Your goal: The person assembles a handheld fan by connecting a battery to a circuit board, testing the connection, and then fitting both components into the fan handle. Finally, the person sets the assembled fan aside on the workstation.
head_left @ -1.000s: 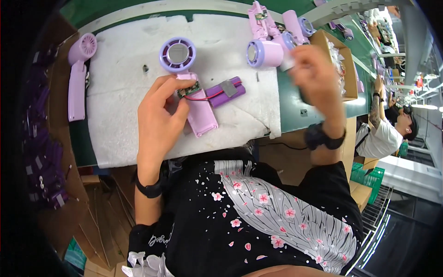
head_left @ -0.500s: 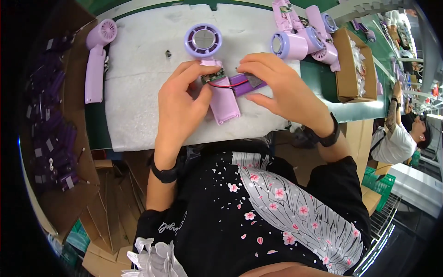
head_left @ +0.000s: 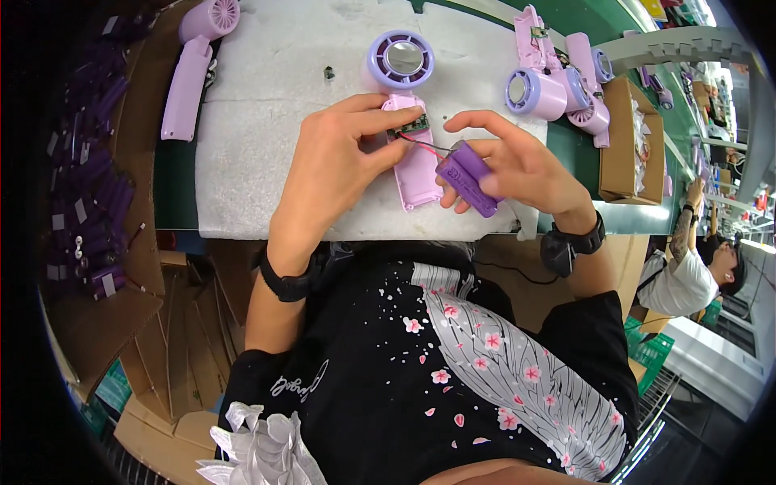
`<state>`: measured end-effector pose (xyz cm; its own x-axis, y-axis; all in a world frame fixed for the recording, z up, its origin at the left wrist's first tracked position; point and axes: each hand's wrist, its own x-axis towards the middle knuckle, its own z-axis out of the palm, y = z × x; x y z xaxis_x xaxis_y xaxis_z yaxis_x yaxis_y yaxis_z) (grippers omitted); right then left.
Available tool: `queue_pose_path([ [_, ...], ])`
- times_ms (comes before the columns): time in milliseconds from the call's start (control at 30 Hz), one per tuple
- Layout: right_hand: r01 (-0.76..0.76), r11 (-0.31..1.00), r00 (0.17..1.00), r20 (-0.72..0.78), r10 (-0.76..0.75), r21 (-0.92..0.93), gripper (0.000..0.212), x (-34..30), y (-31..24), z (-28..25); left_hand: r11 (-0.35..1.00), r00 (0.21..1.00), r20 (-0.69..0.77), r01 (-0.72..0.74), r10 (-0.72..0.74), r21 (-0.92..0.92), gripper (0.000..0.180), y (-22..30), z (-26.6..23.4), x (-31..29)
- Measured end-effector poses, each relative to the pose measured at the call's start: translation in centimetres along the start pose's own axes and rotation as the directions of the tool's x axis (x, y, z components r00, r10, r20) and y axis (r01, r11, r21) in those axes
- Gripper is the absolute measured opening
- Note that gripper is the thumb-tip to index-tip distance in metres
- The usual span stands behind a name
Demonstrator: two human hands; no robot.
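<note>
An opened pink handheld fan [head_left: 419, 182] lies on the white mat, its round head with a lavender ring [head_left: 402, 61] at the far end. My left hand [head_left: 339, 153] is closed on the fan's neck, fingertips and thumb at a small green circuit board [head_left: 414, 125]. From the board, a red and a dark wire run to a purple two-cell battery pack [head_left: 469, 178]. To the right of the handle shell, my right hand [head_left: 529, 166] grips this pack between thumb and fingers, its index finger stretched out.
A pink fan [head_left: 187, 89] lies at the far left, beside a carton of purple battery packs [head_left: 101, 202]. Several fan parts [head_left: 558, 89] are grouped at the back right, next to a small cardboard box [head_left: 618, 145]. A tiny dark piece [head_left: 329, 73] rests on the mat [head_left: 259, 162].
My right hand has turned the battery pack over and tilted it, so both cells now show. My left hand stays at the board. The whole view has shifted slightly.
</note>
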<state>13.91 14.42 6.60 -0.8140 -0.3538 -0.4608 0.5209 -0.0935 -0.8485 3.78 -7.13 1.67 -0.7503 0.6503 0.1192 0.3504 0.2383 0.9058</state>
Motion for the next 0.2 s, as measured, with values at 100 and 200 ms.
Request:
queue_pose_path([
  [100,0.211,0.974,0.968,0.119,-0.219,0.077,0.073,-0.18,0.88,-0.09,1.0,1.0,-0.01,-0.029,0.029,0.01,0.039,-0.37,0.27,-0.1],
  [200,0.189,0.981,0.97,0.16,-0.18,-0.042,0.083,-0.16,0.64,-0.1,0.994,0.995,-0.033,-0.091,0.094,0.063,0.039,-0.64,0.38,-0.3],
])
